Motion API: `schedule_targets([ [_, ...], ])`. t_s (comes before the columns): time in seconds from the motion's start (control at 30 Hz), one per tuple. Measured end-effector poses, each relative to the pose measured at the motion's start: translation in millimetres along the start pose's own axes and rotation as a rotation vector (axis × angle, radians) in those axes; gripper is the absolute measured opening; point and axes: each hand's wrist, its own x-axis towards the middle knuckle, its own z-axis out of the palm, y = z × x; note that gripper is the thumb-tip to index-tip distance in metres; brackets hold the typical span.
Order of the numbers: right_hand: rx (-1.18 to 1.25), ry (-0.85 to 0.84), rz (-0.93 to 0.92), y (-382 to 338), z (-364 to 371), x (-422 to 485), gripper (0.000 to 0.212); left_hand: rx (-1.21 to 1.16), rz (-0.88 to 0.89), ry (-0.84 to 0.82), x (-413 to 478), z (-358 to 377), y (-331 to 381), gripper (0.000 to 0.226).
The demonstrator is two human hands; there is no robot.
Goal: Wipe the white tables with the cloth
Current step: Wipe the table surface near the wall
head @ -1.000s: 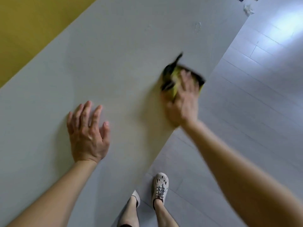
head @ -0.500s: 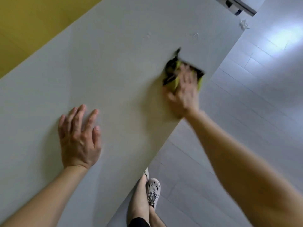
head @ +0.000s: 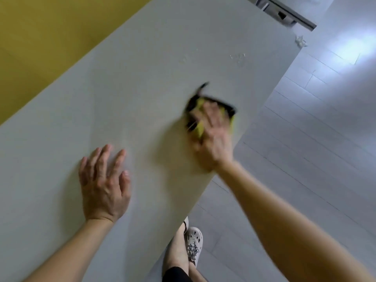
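Yellow-and-black soft cloth (head: 199, 129) lies bunched near the long white counter's (head: 142, 78) right edge, centre-right of frame, pressed under the right grip's (head: 215, 135) flat fingers. Left grip (head: 103, 184) rests flat, empty. Probably limp and light: a flat palm should hold it best.

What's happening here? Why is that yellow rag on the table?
A person is wiping a white table. Their right hand presses a yellow and black cloth flat on the top near the table's edge. The left hand rests flat on the table, holding nothing. A few small marks show farther along.
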Motion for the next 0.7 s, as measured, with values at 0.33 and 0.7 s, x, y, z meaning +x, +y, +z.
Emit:
schedule_targets([
  [0.33, -0.026, 0.030, 0.383, 134, -47, 78, 0.079, 0.014, -0.005, -0.056, 48, -12, 3, 0.048],
  [0.7, 0.045, -0.210, -0.546, 68, -16, 137, 0.069, 0.025, -0.031, -0.010, 178, 43, 10, 0.053],
])
